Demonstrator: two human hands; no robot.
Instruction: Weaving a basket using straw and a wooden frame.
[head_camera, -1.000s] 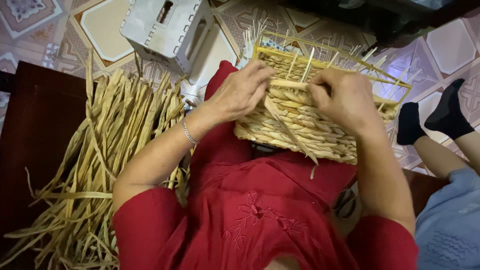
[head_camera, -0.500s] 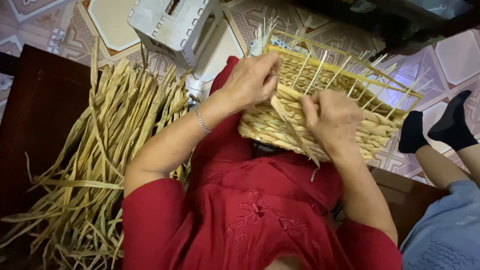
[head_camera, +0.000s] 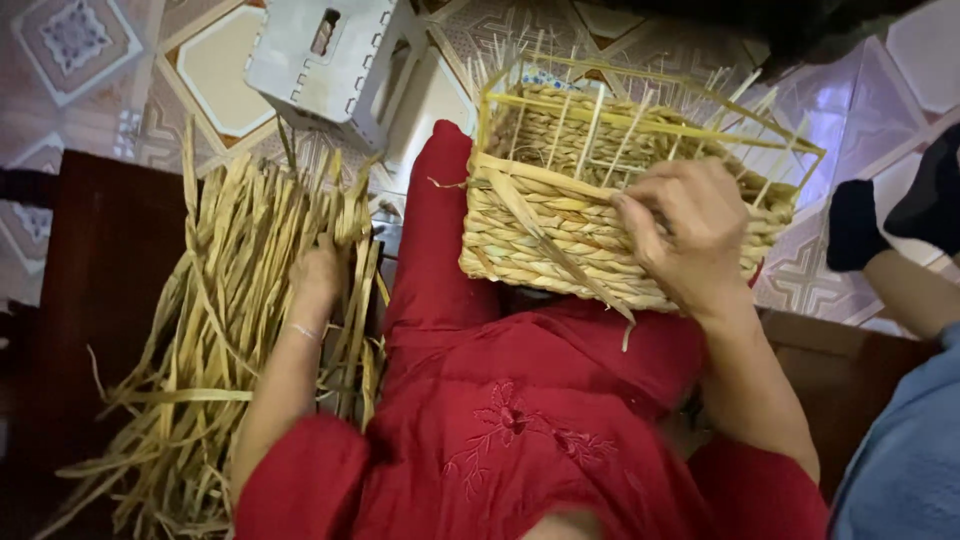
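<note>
A half-woven straw basket (head_camera: 560, 215) on a yellow wire frame rests on my lap, over red clothing. My right hand (head_camera: 685, 225) grips its near wall and pinches a weaving strand there. A loose strand hangs diagonally down the basket's front. My left hand (head_camera: 315, 280) lies out to the left in a heap of dried straw strips (head_camera: 215, 330), its fingers buried among the strips; whether it grips any I cannot tell.
A grey plastic stool (head_camera: 325, 60) stands on the patterned tile floor (head_camera: 70, 60) beyond the straw. Dark wood (head_camera: 95, 250) lies under the heap. Another person's legs in black socks (head_camera: 880, 215) and a blue garment are at the right.
My left hand has left the basket and swung down to the left into the straw heap. My right hand has stayed on the basket's wall.
</note>
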